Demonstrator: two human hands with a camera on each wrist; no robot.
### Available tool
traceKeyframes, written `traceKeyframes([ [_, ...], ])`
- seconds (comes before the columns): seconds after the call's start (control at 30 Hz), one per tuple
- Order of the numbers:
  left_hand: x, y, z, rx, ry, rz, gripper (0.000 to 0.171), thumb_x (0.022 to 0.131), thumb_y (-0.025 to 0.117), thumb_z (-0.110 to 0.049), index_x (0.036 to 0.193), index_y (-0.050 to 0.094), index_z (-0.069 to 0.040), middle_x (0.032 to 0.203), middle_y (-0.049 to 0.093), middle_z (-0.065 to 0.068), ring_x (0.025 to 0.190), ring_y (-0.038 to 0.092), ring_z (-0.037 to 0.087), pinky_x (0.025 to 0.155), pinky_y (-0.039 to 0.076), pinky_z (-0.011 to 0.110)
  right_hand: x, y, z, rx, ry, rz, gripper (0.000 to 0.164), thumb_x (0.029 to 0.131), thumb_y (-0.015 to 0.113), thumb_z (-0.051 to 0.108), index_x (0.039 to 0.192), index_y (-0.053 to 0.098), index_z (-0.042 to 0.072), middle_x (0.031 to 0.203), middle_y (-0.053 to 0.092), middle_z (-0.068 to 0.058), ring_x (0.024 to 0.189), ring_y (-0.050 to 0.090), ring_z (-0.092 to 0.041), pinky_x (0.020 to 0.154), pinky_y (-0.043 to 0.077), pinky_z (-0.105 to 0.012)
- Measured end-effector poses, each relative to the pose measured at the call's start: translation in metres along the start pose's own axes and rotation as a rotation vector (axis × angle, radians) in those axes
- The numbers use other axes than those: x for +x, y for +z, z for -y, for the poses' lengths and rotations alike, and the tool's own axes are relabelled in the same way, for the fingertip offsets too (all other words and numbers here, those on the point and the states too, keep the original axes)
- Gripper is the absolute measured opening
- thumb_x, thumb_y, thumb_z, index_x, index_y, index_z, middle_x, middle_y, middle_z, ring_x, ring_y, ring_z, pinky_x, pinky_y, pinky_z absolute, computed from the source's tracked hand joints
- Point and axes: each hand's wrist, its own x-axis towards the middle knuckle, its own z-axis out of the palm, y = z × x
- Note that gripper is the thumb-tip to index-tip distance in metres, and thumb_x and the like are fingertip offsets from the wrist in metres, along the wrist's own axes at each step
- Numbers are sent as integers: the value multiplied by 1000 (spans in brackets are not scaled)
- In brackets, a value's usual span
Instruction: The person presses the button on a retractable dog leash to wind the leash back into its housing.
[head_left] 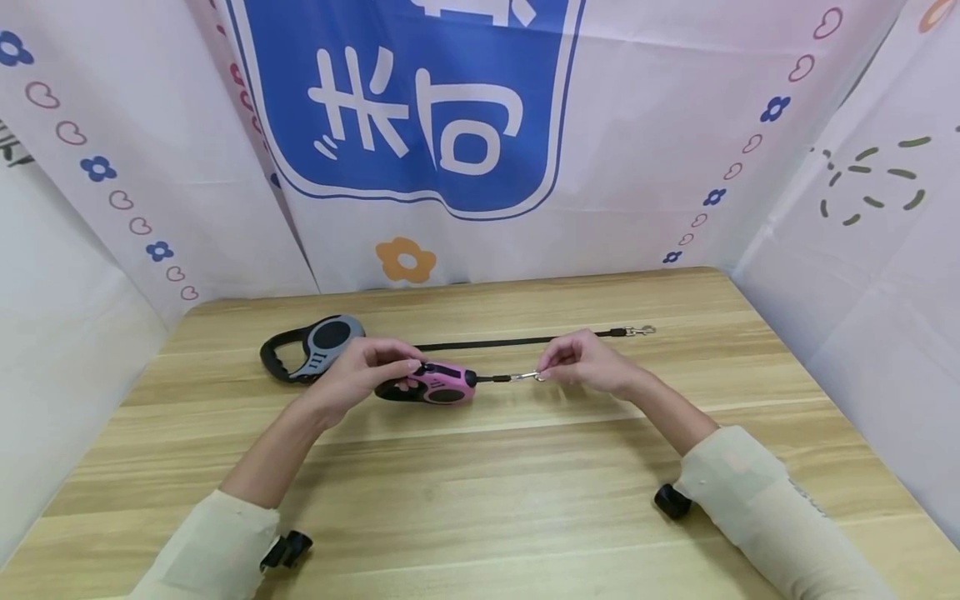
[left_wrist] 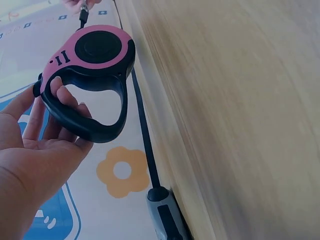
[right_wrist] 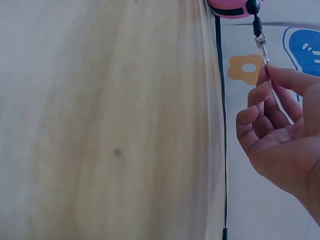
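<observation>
A pink and black retractable dog leash (head_left: pixel 447 384) is held above the table by my left hand (head_left: pixel 360 375). In the left wrist view, fingers curl round the black loop handle (left_wrist: pixel 82 125) and the thumb rests by its button. Between thumb and fingertip, my right hand (head_left: pixel 588 364) pinches the end of the silver snap hook (right_wrist: pixel 263 47). A short piece of black cord joins the hook to the pink case. Behind both hands a grey and black retractable leash (head_left: pixel 330 337) lies on the table, partly hidden by my left hand.
The grey leash's black strap (head_left: pixel 495 342) stretches right along the wooden table (head_left: pixel 465 500), ending in a metal snap hook (head_left: pixel 641 331). Printed white cloth (head_left: pixel 630 167) hangs behind the table and at its sides. Black wrist devices (head_left: pixel 672 501) sit at both sleeves.
</observation>
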Motion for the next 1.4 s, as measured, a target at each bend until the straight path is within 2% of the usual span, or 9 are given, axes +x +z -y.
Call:
traceKeyframes([
  [0.37, 1, 2, -1, 1, -1, -7, 28, 103, 66, -13, 122, 69, 7, 108, 70, 7, 89, 66, 15, 81, 58, 29, 4, 8, 4, 6, -6, 7, 11, 92, 73, -1, 101, 71, -7, 90, 71, -12, 69, 55, -14, 62, 46, -23],
  [0.57, 1, 3, -2, -4, 5, -3, 27, 103, 65, -12, 122, 69, 7, 108, 70, 6, 89, 66, 15, 81, 58, 28, 6, 13, 7, 39, 24, 0, 10, 92, 73, -1, 101, 71, -6, 92, 70, -20, 69, 55, -15, 62, 46, -24],
  [0.8, 1, 3, -2, -11, 10, -1, 28, 103, 65, -12, 122, 69, 7, 107, 70, 5, 89, 66, 15, 81, 57, 29, 8, 16, 9, 73, 38, -5, 11, 92, 73, -1, 101, 71, -7, 88, 70, -13, 68, 56, -15, 62, 47, -24],
  [1.0, 2, 4, -2, -38, 17, -2, 27, 104, 64, -12, 121, 68, 8, 106, 71, 5, 88, 66, 15, 82, 57, 29, 7, 16, 13, 79, 48, -16, 10, 93, 72, -1, 100, 70, -7, 89, 67, -22, 67, 54, -16, 60, 44, -25],
  [1.27, 3, 6, -4, -78, -3, -23, 26, 104, 62, -12, 120, 69, 8, 102, 72, 3, 87, 66, 15, 81, 58, 28, 7, 17, 15, 113, 55, -9, 9, 93, 72, -2, 100, 70, -7, 86, 65, -21, 66, 52, -14, 61, 43, -24],
  [1.4, 3, 7, -4, -88, 5, -23, 27, 104, 63, -12, 120, 68, 9, 103, 72, 3, 88, 66, 15, 82, 57, 27, 7, 15, 14, 118, 64, 19, 10, 93, 70, -4, 102, 69, -7, 88, 67, -15, 68, 53, -14, 63, 45, -24],
])
